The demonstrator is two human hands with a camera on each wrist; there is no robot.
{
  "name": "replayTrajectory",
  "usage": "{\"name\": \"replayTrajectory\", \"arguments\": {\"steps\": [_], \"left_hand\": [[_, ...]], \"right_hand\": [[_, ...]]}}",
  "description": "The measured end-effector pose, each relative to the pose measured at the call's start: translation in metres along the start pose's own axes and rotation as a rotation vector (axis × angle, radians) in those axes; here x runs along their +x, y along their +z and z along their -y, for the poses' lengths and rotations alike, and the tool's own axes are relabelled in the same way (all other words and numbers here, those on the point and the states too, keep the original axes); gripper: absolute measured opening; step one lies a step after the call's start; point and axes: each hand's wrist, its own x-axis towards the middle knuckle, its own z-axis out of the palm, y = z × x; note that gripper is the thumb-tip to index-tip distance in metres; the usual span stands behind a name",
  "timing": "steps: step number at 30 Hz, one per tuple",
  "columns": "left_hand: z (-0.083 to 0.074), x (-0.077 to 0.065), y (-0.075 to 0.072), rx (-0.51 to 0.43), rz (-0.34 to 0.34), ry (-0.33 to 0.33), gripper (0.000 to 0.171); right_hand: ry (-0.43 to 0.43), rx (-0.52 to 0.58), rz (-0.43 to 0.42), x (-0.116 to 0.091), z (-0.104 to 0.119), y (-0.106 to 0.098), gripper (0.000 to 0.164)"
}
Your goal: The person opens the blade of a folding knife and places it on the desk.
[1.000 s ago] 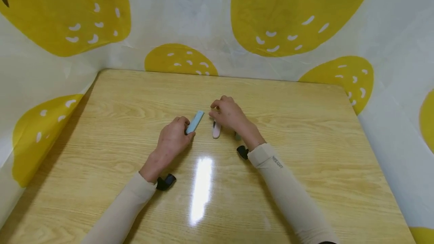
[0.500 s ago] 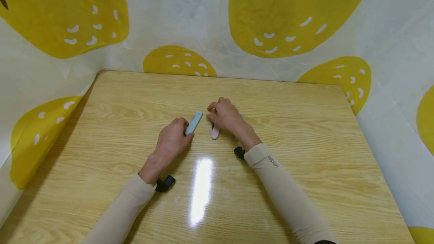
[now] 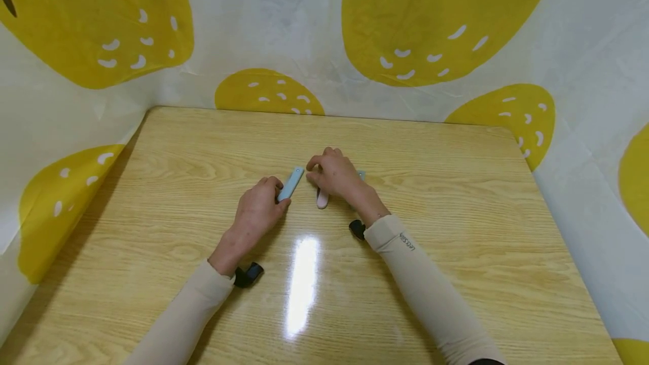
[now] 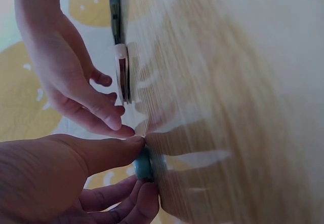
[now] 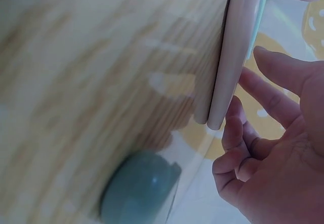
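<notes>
My left hand [image 3: 257, 204] pinches a slim light-blue bar [image 3: 291, 183] with a small hole at its far end, thumb on the near side and fingers on the other. In the left wrist view the bar [image 4: 143, 164] shows end-on, low over the wood. My right hand [image 3: 337, 173] hovers over a pink bar [image 3: 322, 200] with a dark slot along it, fingers loosely bent and holding nothing. Its fingertips are near the blue bar's far end. Partly hidden behind the right hand lies a grey-green bar [image 3: 361, 174], also visible in the left wrist view [image 4: 115, 19].
The wood-grain table [image 3: 456, 213] carries a bright light reflection in front of the hands. A white cloth [image 3: 284, 27] with yellow fruit prints walls the back and sides. Black wrist cameras [image 3: 248, 275] sit beside both sleeves, low over the table.
My right hand has shifted slightly left, closer to the blue bar, baring the far end of the grey-green bar. The left hand keeps its pinch on the blue bar almost unmoved.
</notes>
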Motion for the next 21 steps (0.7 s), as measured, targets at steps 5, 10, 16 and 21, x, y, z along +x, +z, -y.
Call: {"name": "replayTrajectory", "arguments": {"steps": [5, 10, 16, 21], "left_hand": [[0.0001, 0.0001, -0.0002, 0.009, 0.006, -0.006, 0.031], [0.0009, -0.0004, 0.0007, 0.009, -0.001, -0.006, 0.031], [-0.0003, -0.001, 0.0008, 0.012, -0.013, -0.001, 0.03], [-0.0007, -0.0012, 0.0008, 0.013, -0.014, 0.002, 0.029]], "right_hand": [[-0.007, -0.026, -0.001, -0.0008, 0.0008, 0.0004, 0.027], [-0.012, -0.029, 0.005, -0.0014, 0.0025, 0.0009, 0.026], [-0.015, -0.031, 0.015, -0.0017, 0.0041, 0.0002, 0.025], [-0.005, -0.027, 0.018, -0.0016, 0.0047, -0.0005, 0.028]]}}
